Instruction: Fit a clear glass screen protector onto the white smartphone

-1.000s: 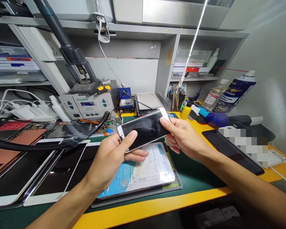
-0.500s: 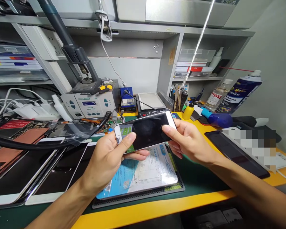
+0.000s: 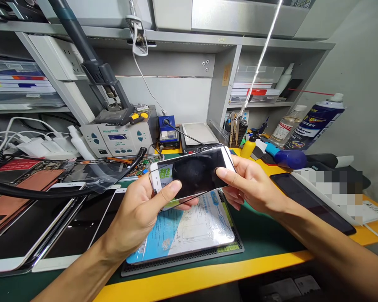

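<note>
A white-framed smartphone (image 3: 197,175) with a dark, glossy screen is held level between my two hands, its right end tilted slightly up. My left hand (image 3: 153,195) grips the left end, thumb over the front and fingers underneath. At the other end, my right hand (image 3: 252,182) pinches the phone, with its thumb on the white border. Green marks, which look like a reflection, show at the screen's left end. A thin dark edge runs just outside the phone's lower side. Below lies a blue-and-white printed pad (image 3: 189,235) on a dark perforated mat (image 3: 189,266).
Several large screens (image 3: 28,226) lie at the left. A grey control station (image 3: 118,138) stands behind, with a black hose (image 3: 66,193) crossing the bench. At the right are a black tablet-like panel (image 3: 311,201), a spray can (image 3: 316,121) and a yellow bottle (image 3: 248,147).
The phone has tilted slightly in my hands. The green reflection at its left end has shifted, and a thin dark edge now shows along its lower side.
</note>
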The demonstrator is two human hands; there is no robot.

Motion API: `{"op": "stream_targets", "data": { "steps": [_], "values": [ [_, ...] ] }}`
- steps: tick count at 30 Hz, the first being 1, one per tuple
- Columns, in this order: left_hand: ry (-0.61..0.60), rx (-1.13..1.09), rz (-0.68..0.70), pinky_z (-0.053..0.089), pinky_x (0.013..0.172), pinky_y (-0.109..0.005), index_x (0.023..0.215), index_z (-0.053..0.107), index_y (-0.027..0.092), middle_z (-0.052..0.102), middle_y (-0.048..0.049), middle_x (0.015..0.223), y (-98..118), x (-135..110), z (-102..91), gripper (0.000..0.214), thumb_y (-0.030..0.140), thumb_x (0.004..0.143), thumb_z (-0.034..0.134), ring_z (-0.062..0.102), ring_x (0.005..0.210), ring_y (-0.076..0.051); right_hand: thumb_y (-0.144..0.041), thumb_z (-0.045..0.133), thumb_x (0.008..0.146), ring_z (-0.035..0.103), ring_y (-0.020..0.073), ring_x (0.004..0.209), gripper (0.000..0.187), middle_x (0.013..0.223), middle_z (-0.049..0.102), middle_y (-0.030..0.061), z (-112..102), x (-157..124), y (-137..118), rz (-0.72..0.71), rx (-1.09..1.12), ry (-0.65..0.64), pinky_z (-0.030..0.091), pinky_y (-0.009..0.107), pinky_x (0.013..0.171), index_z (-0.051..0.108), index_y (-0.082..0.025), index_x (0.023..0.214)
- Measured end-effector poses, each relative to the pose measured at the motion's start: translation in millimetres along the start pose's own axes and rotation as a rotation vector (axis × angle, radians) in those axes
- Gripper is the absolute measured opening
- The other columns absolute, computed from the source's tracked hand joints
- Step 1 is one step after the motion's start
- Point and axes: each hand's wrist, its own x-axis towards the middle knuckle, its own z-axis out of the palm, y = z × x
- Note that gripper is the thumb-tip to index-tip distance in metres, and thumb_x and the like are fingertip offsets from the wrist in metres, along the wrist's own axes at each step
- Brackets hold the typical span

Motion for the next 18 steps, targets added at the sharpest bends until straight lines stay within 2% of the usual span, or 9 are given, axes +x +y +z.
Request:
{"op": "stream_targets", "data": {
  "steps": [4,7,10,14,18],
  "values": [
    [0.054,0.039,0.019,0.065,0.072,-0.032,0.110,0.066,0.013,0.080,-0.0105,0.096,-3.8,0.0,1.9,0.032,0.035,0.087,0.074,0.077,0.079,-0.024,-0.054,0.065,0.091,0.046,0.0087,0.035,0.038,0.051,0.054,-0.0062,-1.0,4.8,-0.1,0.111,0.021,0.034,0.042,0.020,0.035,0.047,-0.021,0.080],
    [0.066,0.087,0.038,0.066,0.070,-0.032,0.114,0.065,0.014,0.078,-0.0088,0.103,-7.2,0.5,2.6,0.036,0.036,0.087,0.075,0.076,0.081,-0.022,-0.067,0.057,0.090,0.044,0.0096,0.030,0.050,0.051,0.060,-0.0014,0.5,9.5,-0.1,0.234,0.025,0.111,0.040,0.023,0.031,0.046,-0.021,0.074],
    [0.042,0.067,0.016,0.066,0.074,-0.035,0.117,0.065,0.013,0.077,-0.0104,0.112,-9.4,2.1,0.4,0.039,0.037,0.087,0.075,0.076,0.090,-0.026,-0.070,0.060,0.086,0.044,0.0093,0.029,0.054,0.051,0.062,0.0001,1.4,12.1,1.5,0.256,0.019,0.157,0.041,0.023,0.031,0.048,-0.020,0.069],
    [-0.015,-0.014,-0.045,0.066,0.082,-0.037,0.120,0.067,0.014,0.077,-0.0111,0.115,-7.8,3.2,-4.3,0.039,0.035,0.088,0.074,0.075,0.100,-0.029,-0.062,0.065,0.088,0.049,0.0093,0.033,0.049,0.054,0.064,0.0004,-0.1,11.1,2.2,0.206,0.050,0.080,0.044,0.022,0.035,0.054,-0.018,0.069],
    [-0.003,-0.030,-0.115,0.066,0.081,-0.038,0.112,0.072,0.014,0.080,-0.0111,0.104,-0.8,1.2,-7.7,0.035,0.037,0.086,0.075,0.078,0.091,-0.029,-0.052,0.062,0.094,0.053,0.0090,0.038,0.042,0.055,0.063,-0.0006,-3.2,7.9,-3.5,0.215,0.080,-0.020,0.049,0.022,0.043,0.058,-0.017,0.070]
  ]
}}
